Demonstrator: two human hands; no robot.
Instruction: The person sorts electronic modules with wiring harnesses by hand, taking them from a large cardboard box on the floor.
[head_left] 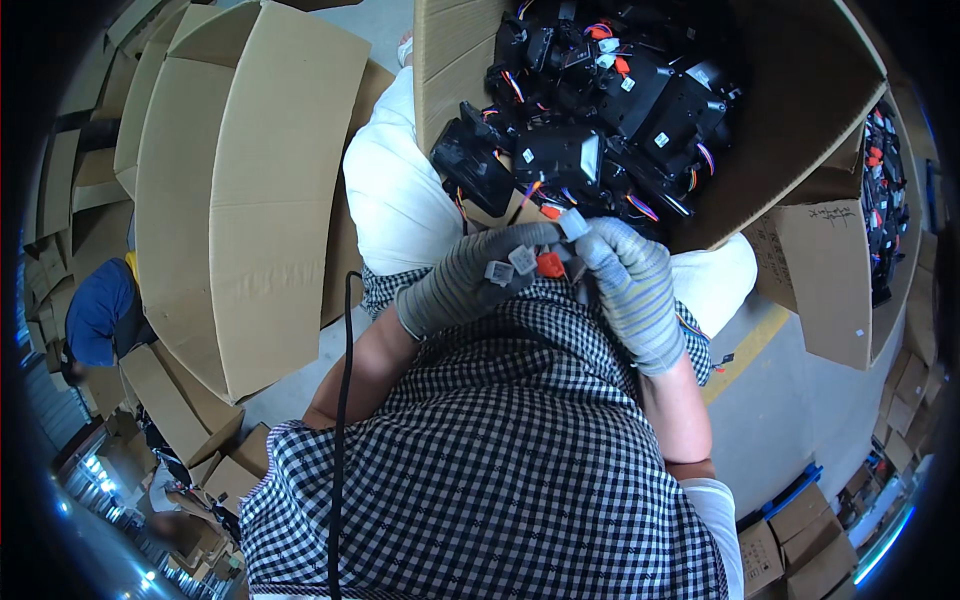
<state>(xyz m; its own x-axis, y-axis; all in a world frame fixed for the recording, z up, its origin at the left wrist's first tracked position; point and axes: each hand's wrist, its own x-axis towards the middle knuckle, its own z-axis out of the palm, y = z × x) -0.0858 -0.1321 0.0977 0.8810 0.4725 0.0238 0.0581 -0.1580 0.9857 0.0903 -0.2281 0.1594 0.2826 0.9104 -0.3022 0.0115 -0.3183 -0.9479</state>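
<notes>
Both my hands wear grey knit gloves and meet in front of my checked shirt. My left hand (470, 280) holds a bundle of wires ending in white plug connectors (510, 266) and an orange connector (550, 264). My right hand (628, 285) grips the same bundle, pinching a white connector (574, 224) at its top. Just beyond them, an open cardboard box (800, 110) rests on my lap, filled with several black plastic parts (600, 100) trailing coloured wires.
A large empty cardboard box (250, 190) stands at my left. Flattened cartons (70, 180) line the far left wall. Another box of black parts (885, 190) sits at the right, with small cartons (800, 540) on the grey floor. A person in blue (100, 310) crouches at left.
</notes>
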